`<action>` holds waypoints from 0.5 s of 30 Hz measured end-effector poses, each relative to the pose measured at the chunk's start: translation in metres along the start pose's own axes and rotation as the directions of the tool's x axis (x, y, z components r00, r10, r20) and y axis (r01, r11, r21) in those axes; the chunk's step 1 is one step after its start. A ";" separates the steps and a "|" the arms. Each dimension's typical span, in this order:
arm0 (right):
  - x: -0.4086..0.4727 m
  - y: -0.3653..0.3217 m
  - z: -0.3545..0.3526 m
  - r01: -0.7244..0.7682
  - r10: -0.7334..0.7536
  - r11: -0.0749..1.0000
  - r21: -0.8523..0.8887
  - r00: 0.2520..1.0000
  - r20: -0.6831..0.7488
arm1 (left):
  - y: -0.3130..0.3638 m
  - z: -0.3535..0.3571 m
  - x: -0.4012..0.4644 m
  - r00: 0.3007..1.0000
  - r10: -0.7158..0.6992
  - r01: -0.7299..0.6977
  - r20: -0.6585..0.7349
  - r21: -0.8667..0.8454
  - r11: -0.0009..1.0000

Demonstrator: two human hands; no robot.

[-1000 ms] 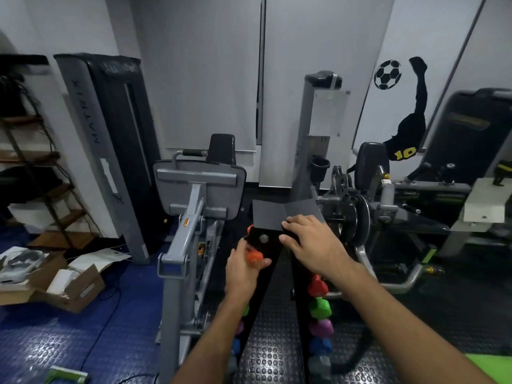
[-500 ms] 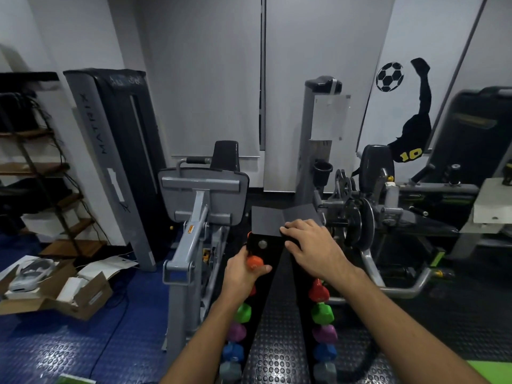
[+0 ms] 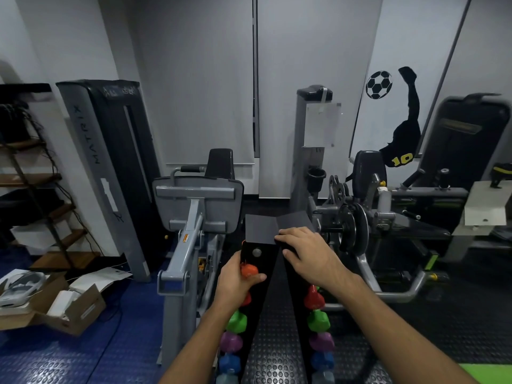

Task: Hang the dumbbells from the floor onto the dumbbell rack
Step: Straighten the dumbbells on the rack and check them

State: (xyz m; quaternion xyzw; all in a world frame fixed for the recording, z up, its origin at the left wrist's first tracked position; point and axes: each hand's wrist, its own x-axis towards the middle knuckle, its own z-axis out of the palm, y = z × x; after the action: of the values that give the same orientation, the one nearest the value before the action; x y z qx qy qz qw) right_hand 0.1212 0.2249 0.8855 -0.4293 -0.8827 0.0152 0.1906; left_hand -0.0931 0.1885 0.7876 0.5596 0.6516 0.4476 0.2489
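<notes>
Orange dumbbell (image 3: 248, 270) going onto the top left slot of the dumbbell rack (image 3: 259, 252).

The left hand (image 3: 235, 284) has its fingers and thumb wrapped round the orange dumbbell, holding it against the rack's left upright just under the top cap. The right hand (image 3: 310, 254) lies flat, fingers fairly straight, on the rack's right upright, apparently steadying it. Below the left hand sit the red, green (image 3: 236, 322), purple (image 3: 231, 342) and blue dumbbells; a matching column runs down under the right forearm. A grey weight machine (image 3: 194, 217) stands just left of the left hand. The risk, as I judge it: if the handle is not seated fully in its cradle, which the hand hides, the dumbbell may slip on release and knock the red one beneath, or tip the narrow rack should the steadying hand lift early.
</notes>
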 end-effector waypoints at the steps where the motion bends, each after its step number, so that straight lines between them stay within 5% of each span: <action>1: 0.000 0.001 0.000 0.002 -0.002 1.000 -0.003 1.000 -0.001 | 0.001 -0.001 0.000 1.000 0.003 -0.003 0.000 0.003 1.000; 15: -0.007 0.004 -0.021 0.019 -0.008 0.989 0.150 0.997 -0.077 | 0.023 -0.037 -0.008 0.997 0.046 -0.049 -0.054 -0.056 0.997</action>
State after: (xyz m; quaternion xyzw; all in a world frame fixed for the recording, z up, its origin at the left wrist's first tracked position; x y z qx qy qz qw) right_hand 0.1360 0.2191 0.9020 -0.4079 -0.8741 0.0641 0.2559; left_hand -0.1102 0.1691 0.8239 0.5557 0.6313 0.4864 0.2368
